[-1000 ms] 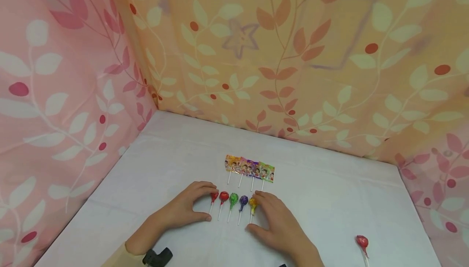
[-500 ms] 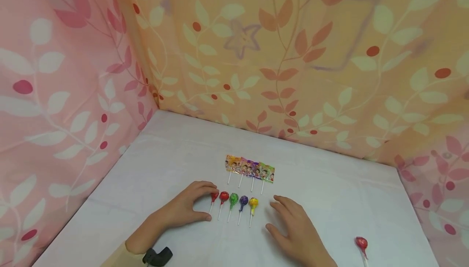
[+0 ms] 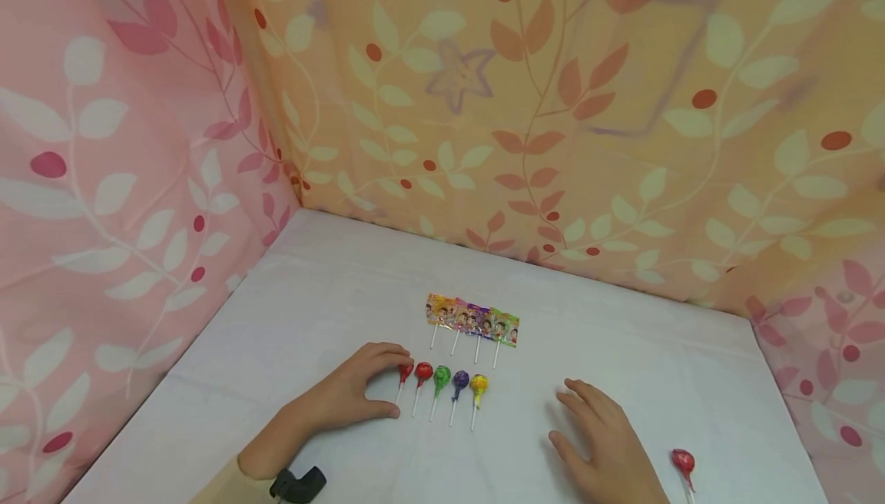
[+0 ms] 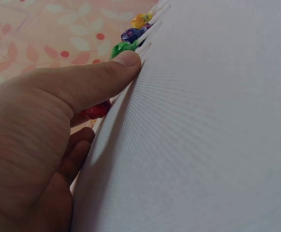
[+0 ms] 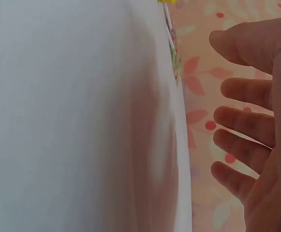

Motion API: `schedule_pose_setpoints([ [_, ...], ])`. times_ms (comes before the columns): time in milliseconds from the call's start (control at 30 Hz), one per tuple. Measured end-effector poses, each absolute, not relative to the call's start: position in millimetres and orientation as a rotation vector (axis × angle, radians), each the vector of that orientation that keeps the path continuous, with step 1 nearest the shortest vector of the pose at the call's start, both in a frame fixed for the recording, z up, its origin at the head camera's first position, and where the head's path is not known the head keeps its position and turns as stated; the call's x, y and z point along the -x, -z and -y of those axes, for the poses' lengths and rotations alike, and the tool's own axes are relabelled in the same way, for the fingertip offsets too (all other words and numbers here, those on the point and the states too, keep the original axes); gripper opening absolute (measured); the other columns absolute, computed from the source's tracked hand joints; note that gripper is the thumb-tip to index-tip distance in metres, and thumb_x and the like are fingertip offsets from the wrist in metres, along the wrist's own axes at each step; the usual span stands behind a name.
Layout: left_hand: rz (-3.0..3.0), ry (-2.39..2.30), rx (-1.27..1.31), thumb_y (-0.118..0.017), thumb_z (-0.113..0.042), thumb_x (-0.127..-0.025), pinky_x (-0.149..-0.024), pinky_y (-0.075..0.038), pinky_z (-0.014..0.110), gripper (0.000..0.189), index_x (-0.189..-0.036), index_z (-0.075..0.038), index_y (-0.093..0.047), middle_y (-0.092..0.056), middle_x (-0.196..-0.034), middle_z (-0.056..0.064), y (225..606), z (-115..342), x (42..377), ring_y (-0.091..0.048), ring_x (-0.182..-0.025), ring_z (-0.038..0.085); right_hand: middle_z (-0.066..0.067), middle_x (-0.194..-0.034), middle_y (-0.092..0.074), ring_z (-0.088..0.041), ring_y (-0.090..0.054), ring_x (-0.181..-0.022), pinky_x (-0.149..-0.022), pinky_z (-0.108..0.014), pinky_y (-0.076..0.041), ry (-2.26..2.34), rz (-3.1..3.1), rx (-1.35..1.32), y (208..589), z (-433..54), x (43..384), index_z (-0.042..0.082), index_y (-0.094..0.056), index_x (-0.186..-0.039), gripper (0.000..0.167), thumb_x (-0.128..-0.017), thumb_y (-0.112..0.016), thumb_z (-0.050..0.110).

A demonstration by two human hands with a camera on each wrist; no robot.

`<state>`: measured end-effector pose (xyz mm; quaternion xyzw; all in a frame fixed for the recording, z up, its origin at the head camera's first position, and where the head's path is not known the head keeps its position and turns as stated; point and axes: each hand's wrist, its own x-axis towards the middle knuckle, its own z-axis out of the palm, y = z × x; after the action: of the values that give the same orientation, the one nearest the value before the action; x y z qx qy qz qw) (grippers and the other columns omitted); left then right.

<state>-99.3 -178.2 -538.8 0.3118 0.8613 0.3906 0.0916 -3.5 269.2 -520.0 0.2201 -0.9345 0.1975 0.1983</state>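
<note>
On the white table, a row of lollipops runs left to right: one red lollipop (image 3: 406, 372), another red lollipop (image 3: 423, 373), then a green lollipop (image 3: 441, 381), a purple lollipop (image 3: 460, 383) and a yellow lollipop (image 3: 479, 387). At the row's left end rests my left hand (image 3: 353, 387), its fingertips right at the first red lollipop's head and its thumb near the stick's lower end. The left wrist view shows its thumb (image 4: 101, 79) extended. My right hand (image 3: 608, 439) is to the right of the row, fingers spread and holding nothing. Nearest it lies a separate red lollipop (image 3: 683, 461).
Behind the row lie several flat-wrapped lollipops (image 3: 472, 321) side by side, sticks toward me. The white tablecloth (image 3: 332, 273) meets a pink patterned curtain (image 3: 138, 181) on the left and an orange one (image 3: 456, 143) at the back. A black strap device (image 3: 299, 484) sits on my left wrist.
My right hand has left the yellow lollipop and moved rightward, away from the row toward the lone red lollipop. My left hand has stayed at the row's left end.
</note>
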Motion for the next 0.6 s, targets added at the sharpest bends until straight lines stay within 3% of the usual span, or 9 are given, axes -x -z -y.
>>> schedule_pose_setpoints([
  [600,-2.566,-1.156,-0.924,-0.098,-0.035,-0.084,-0.122,-0.043,0.055,0.073,-0.149,-0.031,-0.065,-0.051,-0.159,-0.012,538.6,178.1,99.1,-0.046,-0.150,0.021,-0.017,-0.135,-0.071,-0.046,-0.060,-0.124,-0.129,-0.020,-0.012,-0.507,2.574,-0.578,529.7,-322.4,-16.4,0.003,-0.074,-0.127,0.065,-0.069,-0.097,0.021],
])
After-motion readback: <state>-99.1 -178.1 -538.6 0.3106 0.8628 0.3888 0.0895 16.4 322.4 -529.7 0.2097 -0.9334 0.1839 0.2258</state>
